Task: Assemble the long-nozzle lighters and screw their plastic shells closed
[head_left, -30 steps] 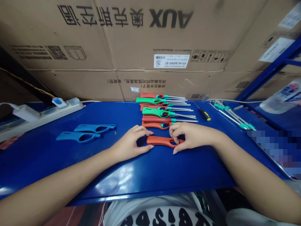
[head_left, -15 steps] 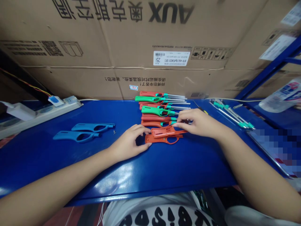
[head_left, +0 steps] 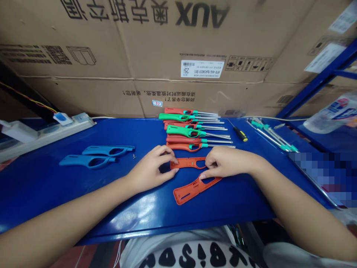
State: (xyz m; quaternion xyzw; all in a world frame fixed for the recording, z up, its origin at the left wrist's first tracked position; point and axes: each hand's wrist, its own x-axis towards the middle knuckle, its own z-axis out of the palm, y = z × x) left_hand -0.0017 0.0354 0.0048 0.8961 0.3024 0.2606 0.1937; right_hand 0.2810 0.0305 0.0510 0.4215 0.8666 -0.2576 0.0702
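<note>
Thumb and fingertips of my left hand (head_left: 153,166) grip the butt end of an orange lighter half-shell (head_left: 186,163), its hollow inner side up on the table. My right hand (head_left: 227,160) is closed on a second orange lighter half-shell (head_left: 186,191), nearer to me and slanted, also showing its inside. The right thumb lies on the trigger-loop end; the other fingers curl out of sight beside the first shell's front end. Just beyond is a row of red, orange and green gas lighters (head_left: 185,131) with metal rods pointing right.
Two blue lighter half-shells (head_left: 80,160) lie left, beside small screws (head_left: 134,156). A screwdriver (head_left: 240,134) and several metal rods with green ends (head_left: 269,134) are at the back right. A power strip (head_left: 52,134) borders the left; a large cardboard box (head_left: 134,67) stands behind the blue table (head_left: 134,216).
My right hand has brought the upper orange half-shell off the other one, toward me and downward in view. My left hand stays at the first shell's end. The screwdriver has come into view.
</note>
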